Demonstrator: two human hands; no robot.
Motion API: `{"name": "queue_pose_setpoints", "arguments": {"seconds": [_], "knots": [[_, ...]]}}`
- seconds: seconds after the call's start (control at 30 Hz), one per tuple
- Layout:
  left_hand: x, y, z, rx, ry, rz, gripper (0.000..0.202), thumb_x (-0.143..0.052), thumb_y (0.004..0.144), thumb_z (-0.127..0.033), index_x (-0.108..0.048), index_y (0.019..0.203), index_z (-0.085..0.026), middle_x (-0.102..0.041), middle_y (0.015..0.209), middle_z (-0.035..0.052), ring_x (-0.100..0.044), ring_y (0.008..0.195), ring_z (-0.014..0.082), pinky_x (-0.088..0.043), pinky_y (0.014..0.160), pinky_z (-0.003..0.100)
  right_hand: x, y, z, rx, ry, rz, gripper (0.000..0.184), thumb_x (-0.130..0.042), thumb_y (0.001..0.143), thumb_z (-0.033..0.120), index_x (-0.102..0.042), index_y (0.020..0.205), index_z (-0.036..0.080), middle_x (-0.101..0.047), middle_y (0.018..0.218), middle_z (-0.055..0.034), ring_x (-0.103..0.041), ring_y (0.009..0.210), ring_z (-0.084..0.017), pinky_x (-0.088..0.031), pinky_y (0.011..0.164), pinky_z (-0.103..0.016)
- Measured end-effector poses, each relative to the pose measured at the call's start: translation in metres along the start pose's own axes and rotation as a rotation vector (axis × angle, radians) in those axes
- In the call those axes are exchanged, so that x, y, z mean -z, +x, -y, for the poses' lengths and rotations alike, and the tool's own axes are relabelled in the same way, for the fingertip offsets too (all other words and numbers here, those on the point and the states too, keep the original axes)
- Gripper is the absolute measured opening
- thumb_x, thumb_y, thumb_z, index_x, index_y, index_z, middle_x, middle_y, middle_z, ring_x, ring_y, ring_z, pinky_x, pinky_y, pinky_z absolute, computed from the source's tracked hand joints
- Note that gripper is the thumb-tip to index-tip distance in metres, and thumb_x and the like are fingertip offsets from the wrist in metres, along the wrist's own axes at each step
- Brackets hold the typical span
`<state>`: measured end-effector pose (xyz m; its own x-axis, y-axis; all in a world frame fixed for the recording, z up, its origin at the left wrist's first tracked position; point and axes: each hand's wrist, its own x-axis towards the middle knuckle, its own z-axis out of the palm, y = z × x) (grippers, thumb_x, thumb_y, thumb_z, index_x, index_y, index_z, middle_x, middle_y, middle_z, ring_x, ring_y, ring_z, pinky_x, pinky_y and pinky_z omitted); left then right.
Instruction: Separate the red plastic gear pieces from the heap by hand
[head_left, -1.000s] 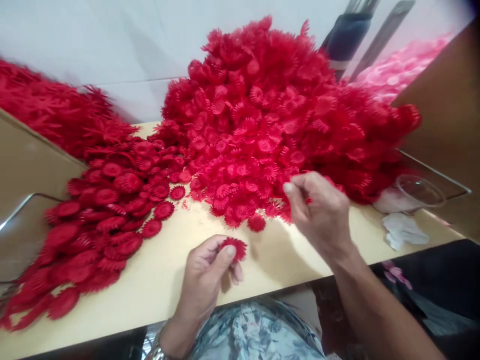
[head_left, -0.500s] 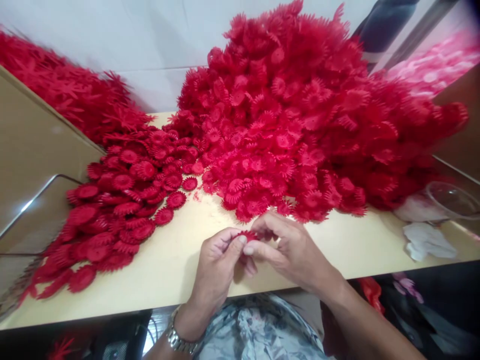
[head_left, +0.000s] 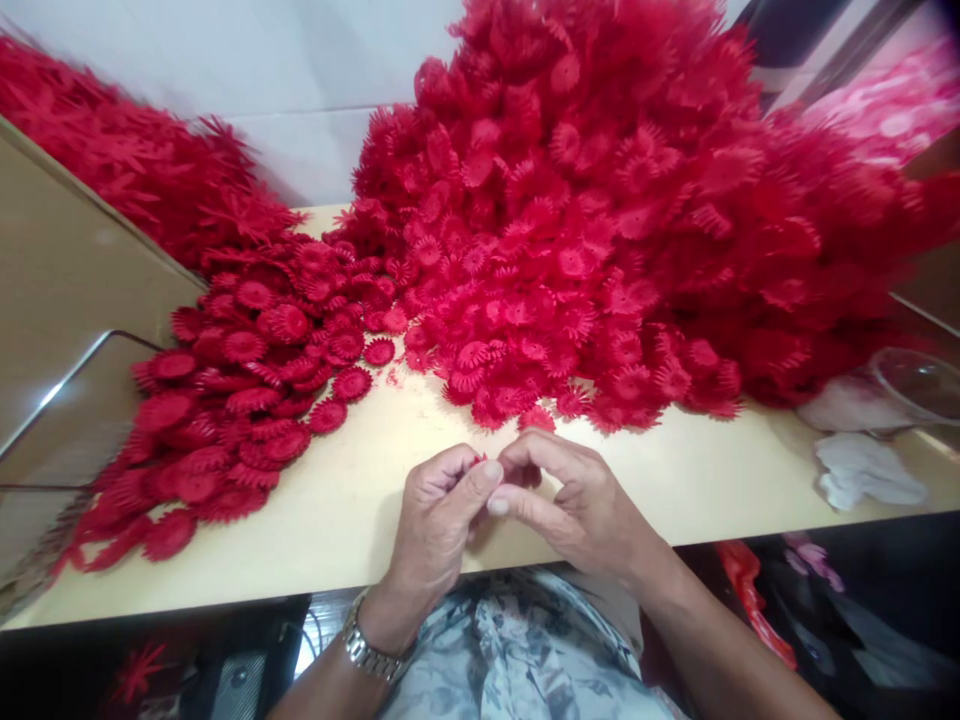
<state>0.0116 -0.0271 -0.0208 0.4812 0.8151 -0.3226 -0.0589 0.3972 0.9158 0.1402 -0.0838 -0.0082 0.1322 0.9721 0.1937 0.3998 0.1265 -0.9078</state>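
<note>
My left hand [head_left: 439,520] and my right hand [head_left: 574,505] meet fingertip to fingertip just above the front of the pale wooden table [head_left: 315,530]. Both are closed in a pinch on a small red plastic flower piece [head_left: 480,462], which is almost hidden between the fingers. A big heap of loose red fringed flower pieces [head_left: 600,220] rises right behind the hands. To the left lies a flatter spread of red stacked flower discs [head_left: 240,390]. A metal watch [head_left: 367,650] is on my left wrist.
A cardboard box wall [head_left: 67,290] with a metal bar stands at left, with more red parts [head_left: 127,170] behind it. A clear plastic cup [head_left: 919,380] and white scraps [head_left: 862,475] lie at right. Pink pieces [head_left: 892,100] show at the far right. A white wall backs the table.
My right hand came back from the big heap with a piece and joined my left hand at the table's front. The view tilted down slightly.
</note>
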Motion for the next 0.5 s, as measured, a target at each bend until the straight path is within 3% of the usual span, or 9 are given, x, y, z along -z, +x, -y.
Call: {"name": "queue_pose_setpoints", "arguments": {"seconds": [0.1, 0.23, 0.5], "knots": [[0.003, -0.002, 0.001, -0.003, -0.006, 0.043, 0.038, -0.063, 0.072, -0.046, -0.050, 0.053, -0.016, -0.043, 0.045, -0.0045, -0.035, 0.040, 0.0056, -0.025, 0.036, 0.017, 0.001, 0.002, 0.000, -0.018, 0.056, 0.048, 0.011, -0.057, 0.082, 0.021, -0.055, 0.072, 0.017, -0.055, 0.065, 0.0022, -0.051, 0.060, -0.008, -0.041, 0.056, -0.020], [0.009, -0.005, 0.001, 0.015, 0.005, 0.118, 0.027, -0.062, 0.075, -0.042, -0.060, 0.069, -0.016, -0.054, 0.054, -0.0021, -0.044, 0.044, 0.0068, -0.031, 0.040, 0.017, 0.000, 0.002, -0.001, 0.020, -0.050, -0.065, 0.012, -0.052, 0.084, 0.016, -0.057, 0.073, 0.016, -0.055, 0.063, 0.0009, -0.050, 0.058, -0.009, -0.039, 0.054, -0.021], [0.002, -0.006, -0.001, -0.023, -0.133, -0.026, 0.019, -0.070, 0.067, -0.030, -0.064, 0.058, -0.015, -0.054, 0.047, -0.0018, -0.044, 0.040, 0.0073, -0.033, 0.037, 0.018, -0.013, -0.002, 0.007, 0.168, -0.210, -0.228, 0.015, -0.046, 0.084, 0.013, -0.052, 0.071, 0.017, -0.052, 0.062, -0.0013, -0.048, 0.059, -0.013, -0.039, 0.056, -0.026]]}}
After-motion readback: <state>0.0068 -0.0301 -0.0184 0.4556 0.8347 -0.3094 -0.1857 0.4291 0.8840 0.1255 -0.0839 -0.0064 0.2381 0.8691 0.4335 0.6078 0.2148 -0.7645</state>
